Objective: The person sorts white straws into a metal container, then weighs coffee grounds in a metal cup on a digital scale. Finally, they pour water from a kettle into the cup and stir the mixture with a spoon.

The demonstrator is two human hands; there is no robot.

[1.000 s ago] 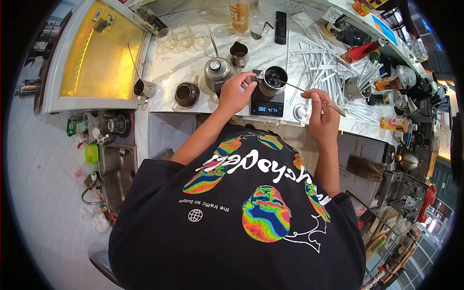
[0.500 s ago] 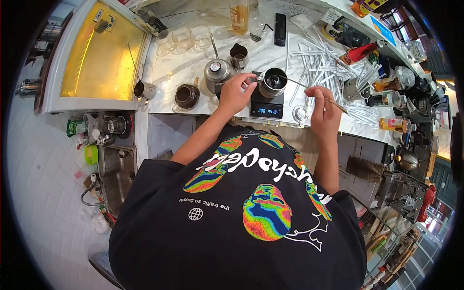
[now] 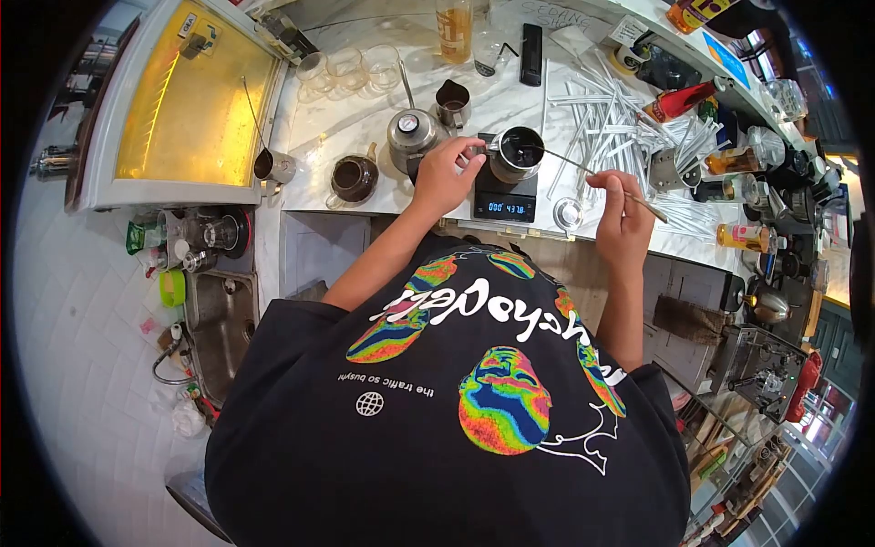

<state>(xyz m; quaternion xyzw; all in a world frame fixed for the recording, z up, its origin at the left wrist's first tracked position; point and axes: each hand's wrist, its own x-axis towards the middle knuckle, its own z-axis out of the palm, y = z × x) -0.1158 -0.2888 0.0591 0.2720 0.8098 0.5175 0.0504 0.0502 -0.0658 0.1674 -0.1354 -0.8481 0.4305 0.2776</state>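
Stirring-type grip w/ R hand (image 3: 624, 219): fingers & thumb closed round the shaft of a long thin metal spoon (image 3: 583, 168), held at a slant; its far end dips inside the metal jug (image 3: 512, 171), which has dark contents, exact stuff can't be told; L hand (image 3: 448, 171) pinches the jug's dark handle btwn thumb & fingers, on the jug's left side; jug stands upright on a black digital scale (image 3: 504, 210), blue digits lit on the front edge; scale sits near the front of the marble counter (image 3: 305, 150).

Just beyond L hand, a steel kettle (image 3: 412, 135) w/ a dial on its lid; small steel pitcher (image 3: 453, 104) behind, btwn kettle & jug; dark glass server (image 3: 354, 180) farther L, near the counter edge; clear glasses (image 3: 344, 71) grouped at the back L; to the jug's R, a loose heap of white straws (image 3: 606, 109); round metal piece (image 3: 568, 213) near the front edge, btwn scale & R hand; black oblong device (image 3: 531, 55) lies at the back, approx. in line w/ the jug.
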